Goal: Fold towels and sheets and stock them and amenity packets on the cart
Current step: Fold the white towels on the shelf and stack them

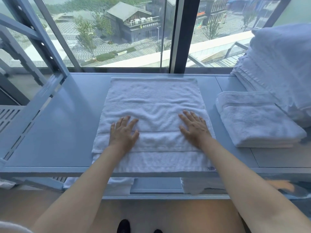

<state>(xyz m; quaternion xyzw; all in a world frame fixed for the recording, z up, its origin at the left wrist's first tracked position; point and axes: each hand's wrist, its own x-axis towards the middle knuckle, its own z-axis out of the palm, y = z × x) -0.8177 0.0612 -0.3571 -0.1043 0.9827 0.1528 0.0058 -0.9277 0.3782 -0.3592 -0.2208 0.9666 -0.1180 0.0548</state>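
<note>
Towel (152, 105) lies spread flat on the shelf (67, 115), mid-span, directly below the window (117, 31), its near hem at the shelf's front lip. Left hand (123, 132) and right hand (195, 127) both rest palm-down on the towel's near half, fingers straight and splayed, gripping nothing. A ripple of slack runs across the towel just beyond the fingertips.

Step in hand, by my judgement: smoothing the towel ahead of a fold. To do it well, sweep the palms outward and away so the ripple is pushed toward the far hem, not trapped; check the side edges run parallel; then take the near corners and bring hem to hem squarely.

One folded towel (257, 120) lies right of the spread towel, clear of it. A stack (277, 64) of white linen stands behind that, against the window.

Not determinable: the stack's right side is cut off by the frame edge, so its count is unknown. White linen (193, 185) on the tier below the towel is largely hidden by the shelf lip. A small tag (211, 168) at the towel's near right corner is illegible. No amenity packets are visible.
</note>
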